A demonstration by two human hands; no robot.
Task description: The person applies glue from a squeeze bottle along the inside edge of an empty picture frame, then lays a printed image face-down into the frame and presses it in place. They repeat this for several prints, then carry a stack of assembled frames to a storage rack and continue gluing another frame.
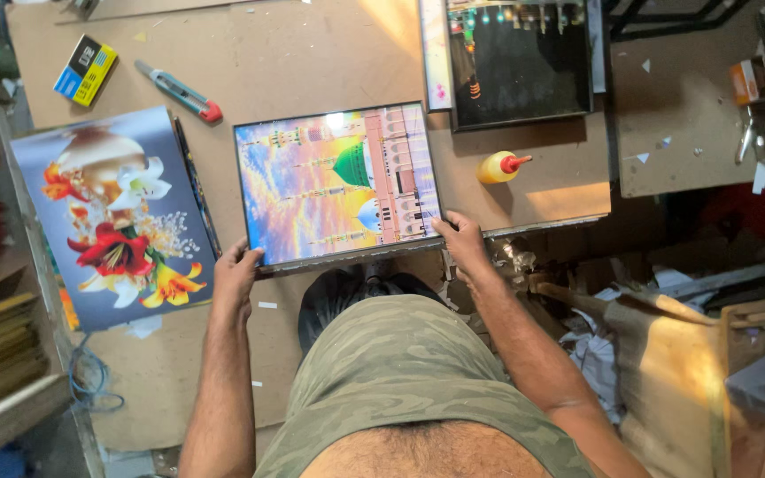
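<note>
Framed picture [336, 183] spans between left hand [235, 273] and right hand [462, 237] grip.

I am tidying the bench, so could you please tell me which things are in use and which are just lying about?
In use: glossy framed picture of a green dome, held by left hand and right hand.

Lying about: flower print, red-tipped utility knife, yellow glue bottle, dark framed picture.

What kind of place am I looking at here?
Probably a picture-framing workshop: both hands hold a framed picture on a worn board worktable, with a utility knife, a glue bottle and a flower print nearby.
</note>
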